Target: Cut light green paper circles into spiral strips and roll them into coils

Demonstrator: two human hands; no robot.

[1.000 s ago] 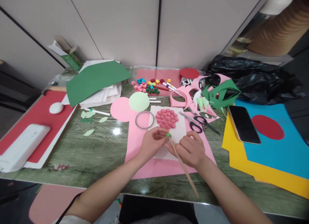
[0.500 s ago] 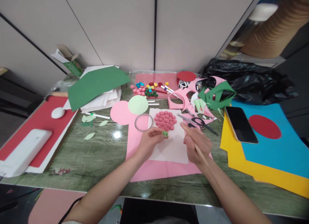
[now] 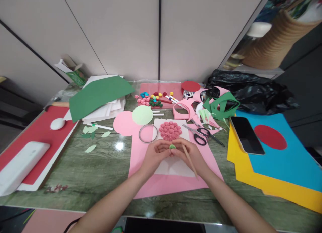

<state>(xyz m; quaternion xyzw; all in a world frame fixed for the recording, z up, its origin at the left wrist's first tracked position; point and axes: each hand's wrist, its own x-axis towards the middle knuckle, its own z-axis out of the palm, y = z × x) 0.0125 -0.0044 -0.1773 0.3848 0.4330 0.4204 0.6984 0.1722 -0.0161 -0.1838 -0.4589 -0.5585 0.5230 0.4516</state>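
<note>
Our R hand (image 3: 190, 153), fingers curled, holds a wooden stick (image 3: 190, 163), long axis near-right to far-left; our L hand (image 3: 156, 155), fingertips pinched, grips 1 green coil (image 3: 172, 147) betw. both hands, approx. equidistant. Just beyond: pink coil cluster (image 3: 171, 130) on white sheet (image 3: 176, 168).

Two bare forearms slant inward from the lower edge, the left forearm (image 3: 113, 202) angling rightward and the right forearm (image 3: 233, 201) leftward. The left hand (image 3: 156, 154) and right hand (image 3: 190, 153) meet fingertips to fingertips in front of the body, fingers curled, each thumb pressed inward in a pinch, the wrists set well apart.
</note>
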